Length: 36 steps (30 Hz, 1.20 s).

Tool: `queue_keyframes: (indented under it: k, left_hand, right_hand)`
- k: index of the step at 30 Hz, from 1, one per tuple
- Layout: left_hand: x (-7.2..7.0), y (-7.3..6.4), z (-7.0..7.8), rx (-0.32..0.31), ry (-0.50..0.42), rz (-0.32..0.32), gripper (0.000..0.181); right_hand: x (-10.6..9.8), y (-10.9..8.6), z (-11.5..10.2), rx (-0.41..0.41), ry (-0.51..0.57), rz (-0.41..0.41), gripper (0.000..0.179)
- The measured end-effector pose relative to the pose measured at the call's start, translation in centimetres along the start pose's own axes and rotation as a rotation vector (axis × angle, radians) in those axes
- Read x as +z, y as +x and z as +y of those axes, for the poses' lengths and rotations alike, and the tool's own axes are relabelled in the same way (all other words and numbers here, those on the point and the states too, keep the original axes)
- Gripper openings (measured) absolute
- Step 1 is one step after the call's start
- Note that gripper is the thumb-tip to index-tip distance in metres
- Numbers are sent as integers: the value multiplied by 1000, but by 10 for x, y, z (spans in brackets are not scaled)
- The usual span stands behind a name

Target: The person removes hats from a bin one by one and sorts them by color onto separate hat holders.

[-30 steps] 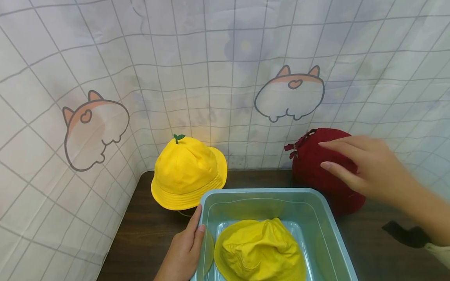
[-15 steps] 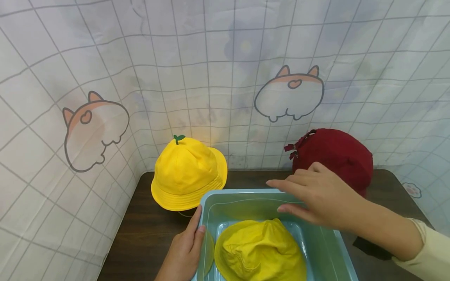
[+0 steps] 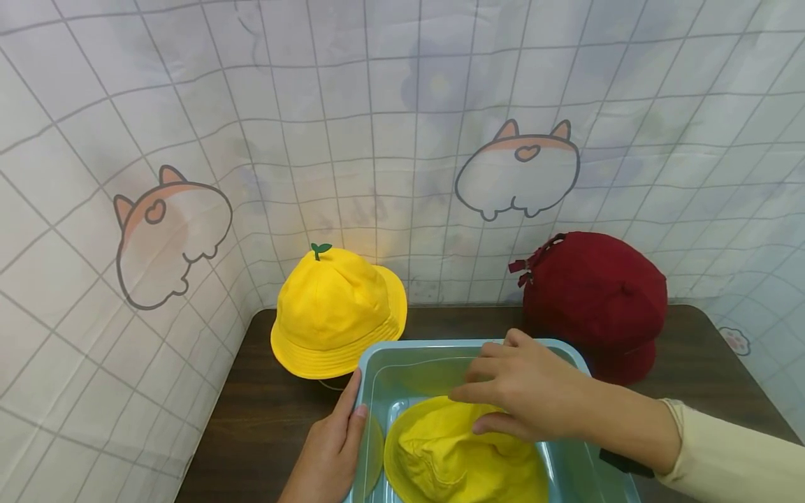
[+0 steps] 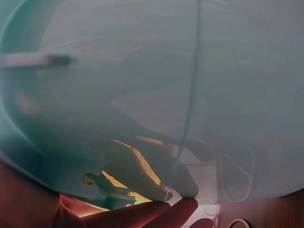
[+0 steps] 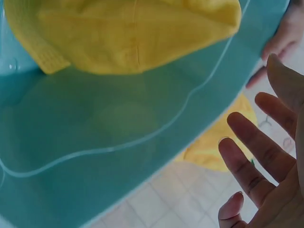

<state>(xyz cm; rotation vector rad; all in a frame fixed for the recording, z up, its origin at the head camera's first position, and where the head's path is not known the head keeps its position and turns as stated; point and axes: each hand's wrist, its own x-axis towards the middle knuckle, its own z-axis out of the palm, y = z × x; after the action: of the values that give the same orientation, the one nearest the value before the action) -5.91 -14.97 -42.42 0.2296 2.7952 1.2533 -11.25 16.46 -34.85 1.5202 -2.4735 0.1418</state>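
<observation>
A light blue plastic basin (image 3: 472, 344) holds a crumpled yellow bucket hat (image 3: 440, 447). My left hand (image 3: 327, 447) rests against the basin's left side, its fingers along the outer wall and its thumb at the rim. Close up in the left wrist view, fingertips (image 4: 187, 205) touch the glossy wall (image 4: 142, 85). Over the basin, my right hand (image 3: 522, 388) overlaps the hat from the head camera. The right wrist view shows its fingers (image 5: 266, 156) spread and relaxed with nothing in them, apart from the hat (image 5: 137, 33).
A yellow hat with a green sprout (image 3: 333, 307) stands behind the basin at the left. At the back right stands a dark red cap (image 3: 597, 293) with straps. Both are on a dark wooden table (image 3: 251, 419), before a white gridded cloth (image 3: 402, 91) with cartoon prints.
My right hand has moved left and down from the red cap to over the basin. My left hand has stayed at the basin's side, and the hats have not moved.
</observation>
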Motion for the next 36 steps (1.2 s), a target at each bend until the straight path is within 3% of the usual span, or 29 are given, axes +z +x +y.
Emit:
queue_keyframes:
  k: [8,16,24,32,36]
  left_hand:
    - [0,0,0,2,-8,-3,55]
    - [0,0,-1,9,1,6,55]
    - [0,-1,0,8,3,7,55]
    - [0,-1,0,-1,-11,-8,56]
    - [0,-1,0,-5,-11,-7,56]
  right_hand:
    - [12,5,-10,-13,87,-118,41]
    - [28,5,-15,-37,114,-135,42]
    - [36,5,-19,-86,-11,-74,32]
    - [37,7,-18,-100,-31,-95,30]
    - [34,8,-18,-120,-69,-32,25]
